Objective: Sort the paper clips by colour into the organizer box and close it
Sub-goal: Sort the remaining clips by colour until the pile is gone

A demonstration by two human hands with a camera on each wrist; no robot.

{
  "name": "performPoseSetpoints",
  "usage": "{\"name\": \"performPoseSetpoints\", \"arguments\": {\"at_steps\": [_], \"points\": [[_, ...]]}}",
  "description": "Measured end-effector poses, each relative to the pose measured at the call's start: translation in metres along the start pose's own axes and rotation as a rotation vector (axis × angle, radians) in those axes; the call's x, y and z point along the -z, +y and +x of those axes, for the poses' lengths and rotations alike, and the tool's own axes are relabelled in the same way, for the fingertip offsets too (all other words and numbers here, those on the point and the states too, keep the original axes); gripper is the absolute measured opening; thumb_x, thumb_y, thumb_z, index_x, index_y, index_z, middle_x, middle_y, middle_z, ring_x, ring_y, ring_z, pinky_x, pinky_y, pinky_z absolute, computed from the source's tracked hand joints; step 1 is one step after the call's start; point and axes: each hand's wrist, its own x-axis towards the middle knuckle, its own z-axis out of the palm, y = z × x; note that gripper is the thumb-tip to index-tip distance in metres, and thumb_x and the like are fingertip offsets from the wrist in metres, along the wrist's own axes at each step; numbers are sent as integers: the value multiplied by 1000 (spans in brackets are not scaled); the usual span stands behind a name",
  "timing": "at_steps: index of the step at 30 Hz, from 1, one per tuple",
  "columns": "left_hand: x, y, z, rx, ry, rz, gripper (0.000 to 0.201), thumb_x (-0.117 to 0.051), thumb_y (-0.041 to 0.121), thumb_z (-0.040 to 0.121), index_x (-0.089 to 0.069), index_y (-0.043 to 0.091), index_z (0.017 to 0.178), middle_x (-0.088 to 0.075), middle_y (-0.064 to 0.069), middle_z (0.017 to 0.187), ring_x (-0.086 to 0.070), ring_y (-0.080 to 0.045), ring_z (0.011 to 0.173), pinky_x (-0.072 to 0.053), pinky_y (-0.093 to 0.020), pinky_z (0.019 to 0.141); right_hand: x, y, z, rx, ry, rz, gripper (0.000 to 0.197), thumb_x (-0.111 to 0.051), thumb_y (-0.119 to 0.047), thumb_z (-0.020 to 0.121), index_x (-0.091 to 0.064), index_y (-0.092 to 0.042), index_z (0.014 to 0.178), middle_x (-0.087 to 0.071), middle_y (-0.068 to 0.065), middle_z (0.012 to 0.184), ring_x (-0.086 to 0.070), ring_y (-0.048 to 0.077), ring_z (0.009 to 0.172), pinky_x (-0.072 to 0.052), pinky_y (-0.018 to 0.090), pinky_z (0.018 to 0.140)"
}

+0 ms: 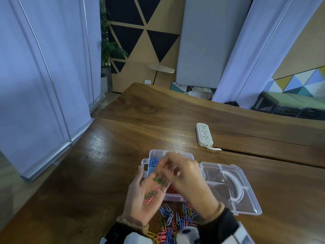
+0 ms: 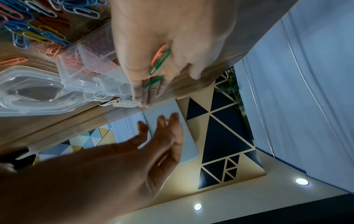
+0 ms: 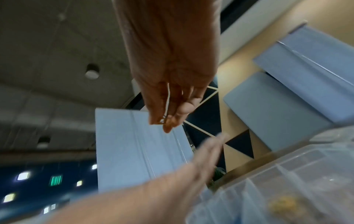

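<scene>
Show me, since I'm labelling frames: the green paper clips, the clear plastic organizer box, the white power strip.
green paper clips (image 1: 159, 180): head view, wire loop.
clear plastic organizer box (image 1: 228, 187): head view, open lid.
white power strip (image 1: 204, 135): head view, top face.

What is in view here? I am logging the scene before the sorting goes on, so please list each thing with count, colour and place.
organizer box: one, clear plastic, open on the table, blue clips in a far-left compartment
lid: one, clear, lying open to the right of the box
loose paper clips: many, mixed colours, on the table in front of the box
clips in palm: a few, green and pink, on the left hand
power strip: one, white, on the table beyond the box
table: one, brown wood
left hand: palm up, near the box
right hand: blurred, over the box
</scene>
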Motion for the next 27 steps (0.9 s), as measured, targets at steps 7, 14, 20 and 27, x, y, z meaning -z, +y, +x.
{"name": "performPoseSetpoints", "arguments": {"at_steps": [7, 14, 20, 27], "points": [[1, 8, 10, 101, -34, -298, 72, -22, 50, 99, -49, -12, 127, -56, -29, 128, -58, -35, 115, -43, -41, 100, 17, 43, 58, -421, -66, -63, 22, -57, 6, 82, -59, -14, 71, -64, 2, 65, -60, 14, 54, -58, 32, 63], [-1, 11, 5, 138, 6, -315, 77, -23, 54, 98, -52, -13, 123, -58, -30, 124, -53, -37, 121, -37, -42, 105, 2, 53, 65, -490, -203, -228, 16, -55, 1, 87, -68, -4, 95, -68, 11, 99, -66, 19, 89, -52, 24, 83], [2, 6, 6, 145, -73, -240, 88, -23, 61, 95, -62, -16, 112, -60, -32, 119, -66, -39, 102, -54, -47, 86, 24, 6, 30, 34, -317, -246, 15, -59, -8, 86, -68, -15, 95, -64, -6, 92, -54, -1, 78, -43, 13, 78], [8, 5, 7, 129, -240, -252, 95, -20, 71, 90, -51, -11, 127, -55, -17, 96, -59, -24, 84, -47, -33, 85, 5, 5, 10, 46, -375, -292, 20, -62, -19, 84, -62, -19, 104, -54, -7, 107, -53, 11, 98, -47, 33, 83]]}}
